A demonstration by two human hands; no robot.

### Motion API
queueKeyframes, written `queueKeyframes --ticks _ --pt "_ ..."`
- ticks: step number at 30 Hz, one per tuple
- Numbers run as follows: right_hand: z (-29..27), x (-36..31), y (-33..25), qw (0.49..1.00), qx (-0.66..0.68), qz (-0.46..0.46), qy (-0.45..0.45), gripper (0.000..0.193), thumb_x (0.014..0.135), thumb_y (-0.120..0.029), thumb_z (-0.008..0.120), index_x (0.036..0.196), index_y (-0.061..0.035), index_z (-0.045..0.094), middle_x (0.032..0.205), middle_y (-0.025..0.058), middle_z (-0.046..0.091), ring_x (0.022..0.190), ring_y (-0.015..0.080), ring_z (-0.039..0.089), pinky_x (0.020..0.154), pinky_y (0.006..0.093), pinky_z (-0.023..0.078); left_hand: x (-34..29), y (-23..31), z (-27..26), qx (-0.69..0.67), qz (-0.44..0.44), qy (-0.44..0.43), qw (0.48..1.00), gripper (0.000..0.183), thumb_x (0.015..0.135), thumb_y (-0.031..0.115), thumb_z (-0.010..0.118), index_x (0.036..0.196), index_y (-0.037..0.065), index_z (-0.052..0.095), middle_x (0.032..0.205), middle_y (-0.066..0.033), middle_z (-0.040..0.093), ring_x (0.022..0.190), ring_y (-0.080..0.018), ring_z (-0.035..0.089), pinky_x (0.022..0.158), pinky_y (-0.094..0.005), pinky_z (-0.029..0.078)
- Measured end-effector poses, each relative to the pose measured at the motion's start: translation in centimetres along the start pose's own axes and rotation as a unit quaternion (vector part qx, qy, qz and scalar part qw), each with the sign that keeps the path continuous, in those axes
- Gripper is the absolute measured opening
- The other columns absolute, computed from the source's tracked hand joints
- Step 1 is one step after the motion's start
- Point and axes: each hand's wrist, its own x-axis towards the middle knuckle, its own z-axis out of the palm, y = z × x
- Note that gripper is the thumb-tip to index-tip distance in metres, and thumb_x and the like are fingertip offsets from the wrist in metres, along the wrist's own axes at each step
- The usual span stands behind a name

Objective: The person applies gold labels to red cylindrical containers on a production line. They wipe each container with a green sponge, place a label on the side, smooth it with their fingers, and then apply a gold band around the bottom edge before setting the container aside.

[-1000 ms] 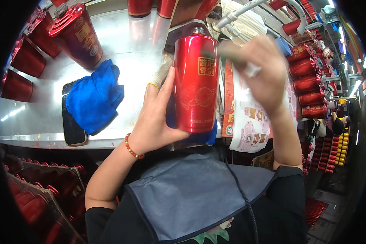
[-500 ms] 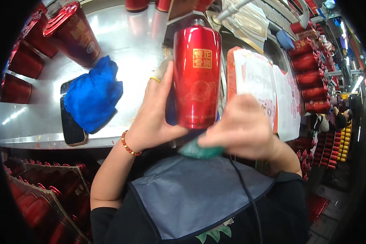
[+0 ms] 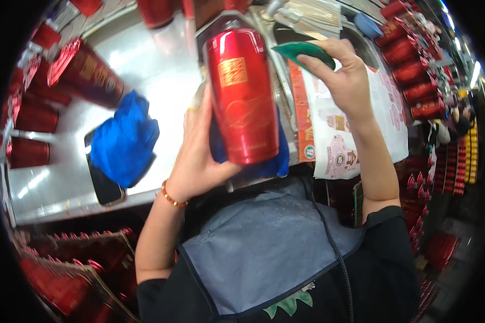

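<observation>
A glossy red bottle (image 3: 248, 116) with a gold square emblem is upright in the picture, its neck toward the far side. My left hand (image 3: 196, 148) grips it from the left, thumb at the base; a pale finger cover shows on one finger, and the other fingertips are hidden behind the bottle. Right of the bottle, my raised right hand (image 3: 342, 75) pinches a thin green scraper (image 3: 302, 52) between thumb and fingers. The scraper is apart from the bottle. Beneath the right forearm lie white printed sheets (image 3: 385, 134). Blue cloth (image 3: 280, 164) shows under the bottle's base.
On the metal table (image 3: 172, 59), a crumpled blue cloth (image 3: 125, 142) partly covers a phone (image 3: 106, 188). Red bottles (image 3: 89, 72) stand at the left and more line the right. A blue bowl (image 3: 367, 25) sits far right. Crates of red bottles (image 3: 64, 280) are lower left.
My right hand has moved up and away from the bottle's base with the green scraper, to above the sheets. The left hand still holds the bottle, now tilted slightly. The view has shifted.
</observation>
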Motion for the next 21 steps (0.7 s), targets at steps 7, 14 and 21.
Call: queueKeyframes --ticks 7,14,21 --pt "4.2 -1.5 -4.3 0.954 0.2 -0.168 -0.148 0.014 0.077 -0.02 0.075 0.091 -0.0158 0.075 0.083 0.0038 0.067 0.085 0.0274 0.063 0.08 0.04 0.047 -2.9 -1.6 -0.9 -0.071 -0.113 0.045 0.99 0.114 0.07 0.021 0.087 0.16 0.001 0.022 0.161 -0.0194 0.029 0.146 -0.0312 0.036 0.12 -0.0411 0.027" --pt "5.3 -1.4 -3.7 0.938 -0.026 -0.324 0.117 0.005 0.069 -0.025 0.073 0.07 -0.0205 0.072 0.065 0.0045 0.061 0.072 0.0275 0.063 0.063 0.0424 0.049 0.0 0.9 1.2 0.019 0.001 0.096 0.995 0.106 0.069 0.008 0.083 0.16 0.004 0.027 0.163 -0.0193 0.029 0.15 -0.0324 0.031 0.121 -0.0443 0.027" --pt "6.2 4.8 -1.1 0.972 -0.097 -0.206 0.061 0.016 0.072 -0.032 0.073 0.084 -0.0238 0.079 0.08 0.0025 0.072 0.08 0.0258 0.067 0.069 0.0449 0.055 -0.4 0.8 1.0 0.013 0.014 0.107 0.994 0.106 0.068 0.0 0.082 0.159 0.005 0.029 0.159 -0.0158 0.032 0.144 -0.0311 0.037 0.119 -0.0442 0.032"
